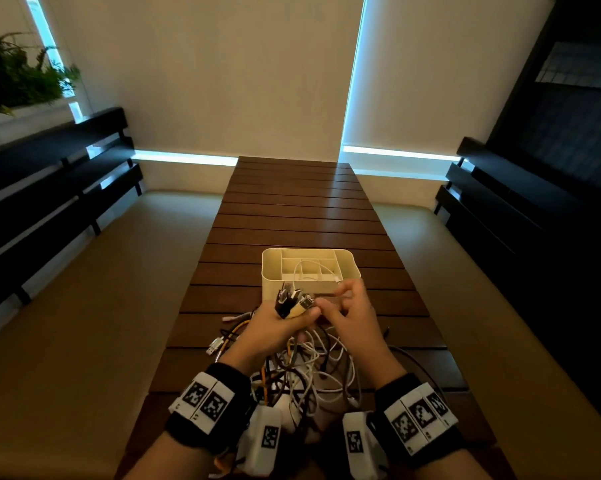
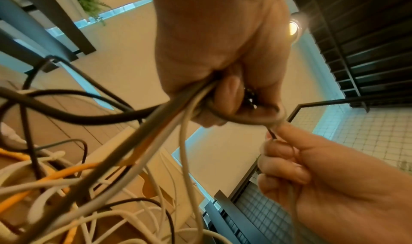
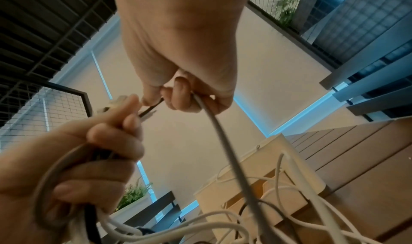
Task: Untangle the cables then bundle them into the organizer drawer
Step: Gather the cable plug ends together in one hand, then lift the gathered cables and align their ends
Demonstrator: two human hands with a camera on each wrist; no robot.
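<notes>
My left hand (image 1: 297, 317) grips a bunch of cable ends, and their plugs (image 1: 290, 299) stick up out of the fist. Below it a tangle of white, black and orange cables (image 1: 302, 368) lies on the wooden table (image 1: 292, 209). My right hand (image 1: 332, 304) is right beside the left. It pinches a thin dark cable (image 3: 151, 108) coming from the bunch and also holds a white cable (image 3: 214, 122) under its curled fingers. The cream organizer (image 1: 347, 263) with dividers stands just beyond both hands. A white cable loop (image 1: 297, 268) arches over it.
The slatted table stretches away behind the organizer. Cushioned benches (image 1: 84, 306) run along both sides of it, with dark slatted backrests (image 1: 50, 188). A planter with greenery (image 1: 18, 77) stands at the far left.
</notes>
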